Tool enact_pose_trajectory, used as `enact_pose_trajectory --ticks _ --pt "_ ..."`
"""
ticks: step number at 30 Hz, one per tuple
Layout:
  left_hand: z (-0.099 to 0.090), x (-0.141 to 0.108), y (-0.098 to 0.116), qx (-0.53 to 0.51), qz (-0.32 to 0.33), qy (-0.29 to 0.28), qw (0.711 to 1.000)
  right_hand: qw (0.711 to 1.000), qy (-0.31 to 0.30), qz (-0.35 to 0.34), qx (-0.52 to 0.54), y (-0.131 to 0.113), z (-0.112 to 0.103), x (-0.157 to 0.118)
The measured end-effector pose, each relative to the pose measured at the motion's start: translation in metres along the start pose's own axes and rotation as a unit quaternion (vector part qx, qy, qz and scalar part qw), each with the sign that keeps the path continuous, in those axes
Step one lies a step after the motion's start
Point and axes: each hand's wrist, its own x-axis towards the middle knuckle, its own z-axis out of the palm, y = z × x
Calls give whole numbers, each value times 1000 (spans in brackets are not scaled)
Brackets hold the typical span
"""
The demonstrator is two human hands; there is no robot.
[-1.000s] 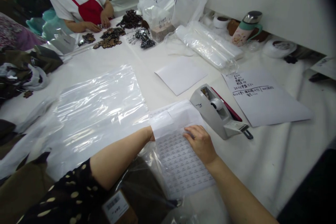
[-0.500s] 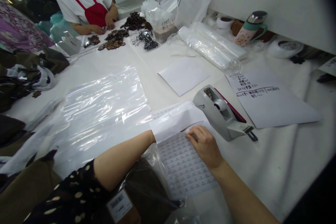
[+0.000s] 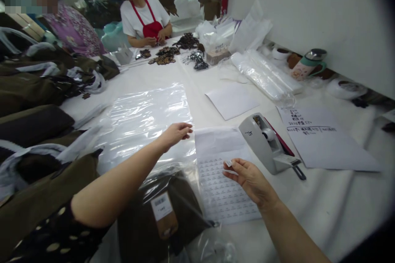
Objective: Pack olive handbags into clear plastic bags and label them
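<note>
A small white label (image 3: 228, 164) is pinched between the thumb and fingers of my right hand (image 3: 251, 181). Beneath that hand lies a sheet of printed labels (image 3: 222, 201), flat on the table. My left hand (image 3: 176, 134) hovers over the right edge of a clear plastic bag (image 3: 151, 111), fingers stretched out and holding nothing. Close to my body sits a dark olive bag (image 3: 138, 230) in clear plastic, with a brown tag (image 3: 166, 224) bearing a white barcode sticker on top. A grey tape dispenser (image 3: 262, 144) stands to the right of the label sheet.
Handwritten paper (image 3: 330, 144) lies at the right, near a thermos (image 3: 308, 64). Rolled plastic bags (image 3: 265, 76) are further back. Olive bags (image 3: 31, 119) pile up on the left. Across the table, a person in a red apron (image 3: 151, 28) handles small pieces beside brown tags (image 3: 163, 55).
My left hand has left the label sheet and moved left, uncovering its top. My right hand has lifted off the sheet with a small label. The view has tilted up.
</note>
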Motion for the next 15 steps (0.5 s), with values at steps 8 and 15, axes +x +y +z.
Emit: enact_pose_trajectory --ticks 8,15 --pt "-97 -226 -50 31 173 301 937 976 -156 28 -151 -2 91 -33" --pt "-54 -315 -141 296 194 347 868 864 -353 61 -354 20 226 -48"
